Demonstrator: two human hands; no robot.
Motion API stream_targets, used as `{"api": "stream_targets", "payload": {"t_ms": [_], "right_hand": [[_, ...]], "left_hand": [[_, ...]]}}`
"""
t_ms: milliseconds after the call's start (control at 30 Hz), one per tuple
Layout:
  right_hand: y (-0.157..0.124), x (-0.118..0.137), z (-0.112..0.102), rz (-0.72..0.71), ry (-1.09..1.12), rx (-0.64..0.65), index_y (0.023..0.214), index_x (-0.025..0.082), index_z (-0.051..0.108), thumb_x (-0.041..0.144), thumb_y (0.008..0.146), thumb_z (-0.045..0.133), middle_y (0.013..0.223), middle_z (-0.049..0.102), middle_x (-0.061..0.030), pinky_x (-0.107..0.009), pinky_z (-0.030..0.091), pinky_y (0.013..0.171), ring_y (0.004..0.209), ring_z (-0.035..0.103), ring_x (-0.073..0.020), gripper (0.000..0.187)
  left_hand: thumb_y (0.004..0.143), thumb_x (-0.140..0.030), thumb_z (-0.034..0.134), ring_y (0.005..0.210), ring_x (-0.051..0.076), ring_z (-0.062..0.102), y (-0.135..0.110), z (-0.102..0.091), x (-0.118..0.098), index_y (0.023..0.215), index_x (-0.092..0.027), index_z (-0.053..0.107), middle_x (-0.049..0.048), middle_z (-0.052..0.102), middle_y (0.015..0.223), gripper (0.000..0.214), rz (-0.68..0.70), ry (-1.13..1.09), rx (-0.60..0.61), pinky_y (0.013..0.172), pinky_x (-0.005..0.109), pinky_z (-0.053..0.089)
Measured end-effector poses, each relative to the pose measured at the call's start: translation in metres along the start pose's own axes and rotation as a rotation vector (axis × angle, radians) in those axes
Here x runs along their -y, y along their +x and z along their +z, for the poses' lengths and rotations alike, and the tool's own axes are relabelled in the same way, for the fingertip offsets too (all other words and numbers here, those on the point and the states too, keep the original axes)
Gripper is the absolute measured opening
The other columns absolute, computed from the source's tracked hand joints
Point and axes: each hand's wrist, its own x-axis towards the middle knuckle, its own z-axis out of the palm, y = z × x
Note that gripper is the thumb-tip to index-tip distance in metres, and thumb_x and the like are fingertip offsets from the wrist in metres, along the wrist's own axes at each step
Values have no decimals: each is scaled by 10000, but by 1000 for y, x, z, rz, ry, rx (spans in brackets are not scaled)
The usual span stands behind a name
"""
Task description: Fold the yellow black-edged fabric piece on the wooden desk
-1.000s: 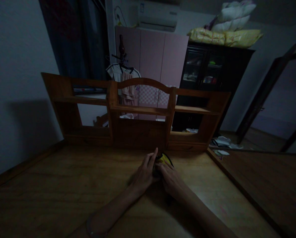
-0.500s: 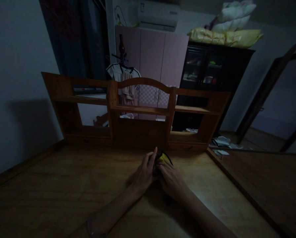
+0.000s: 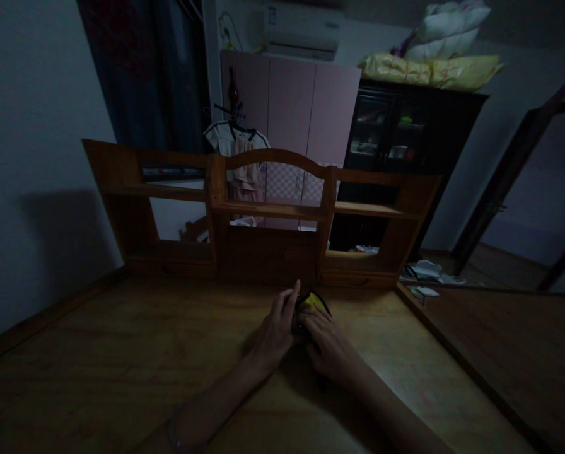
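Between my hands is a small black-and-yellow object, its yellow face and dark rim showing above my right fingers. Its exact kind cannot be made out in the dim light. My left hand is closed against its left side, with a finger pointing up along it. From the right, my right hand has its fingers bent over the lower part. My hands hide most of the object. Both forearms rest low over the wooden tabletop.
A wooden shelf unit with open compartments and small drawers stands along the back of the tabletop. To the left is a wall. Past a raised wooden edge on the right lies another brown surface, with papers at its far end.
The view has shifted very slightly. My right fingers have moved a little on the object; otherwise both hands keep nearly the same place.
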Motion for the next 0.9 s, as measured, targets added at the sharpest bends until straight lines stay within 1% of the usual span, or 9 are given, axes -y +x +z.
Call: {"api": "stream_targets", "payload": {"t_ms": [133, 333, 500, 633, 900], "right_hand": [[0, 0, 2, -10, 27, -4, 1241, 172, 529, 18, 707, 492, 1222, 598, -104, -483, 317, 1138, 1221, 484, -247, 558], [-2, -4, 5, -26, 77, -29, 1261, 164, 526, 6, 695, 491, 1254, 582, -124, -505, 343, 1117, 1240, 478, -267, 589], [-3, -4, 3, -30, 153, -36, 1277, 167, 513, 0, 683, 500, 1303, 540, -133, -479, 384, 1094, 1264, 461, -271, 617], [-3, -4, 3, -41, 170, -47, 1277, 177, 516, -4, 676, 495, 1298, 538, -132, -493, 398, 1077, 1258, 466, -278, 629], [-3, -3, 3, -12, 191, -39, 1258, 178, 533, -12, 676, 504, 1272, 534, -126, -461, 424, 1052, 1224, 481, -272, 613]], "left_hand": [[728, -34, 659, 1201, 219, 488, 0, 0, 0, 1507, -372, 25, 46, 367, 1373, 1060, -12, 9, 15, 1000, 355, 460], [737, -56, 661, 1209, 219, 481, 0, -2, 0, 1505, -376, 14, 46, 368, 1373, 1054, -15, 17, 46, 982, 360, 471], [748, -83, 659, 1217, 226, 479, 1, -3, -1, 1506, -375, 27, 49, 366, 1375, 1028, -16, 13, 51, 995, 380, 467], [744, -71, 656, 1208, 224, 484, 1, -3, -1, 1505, -375, 20, 48, 368, 1369, 1037, -14, 9, 40, 987, 373, 473], [757, -78, 633, 1203, 220, 488, 0, -2, 0, 1507, -368, 23, 49, 359, 1373, 1009, -16, 13, 55, 978, 368, 479]]}}
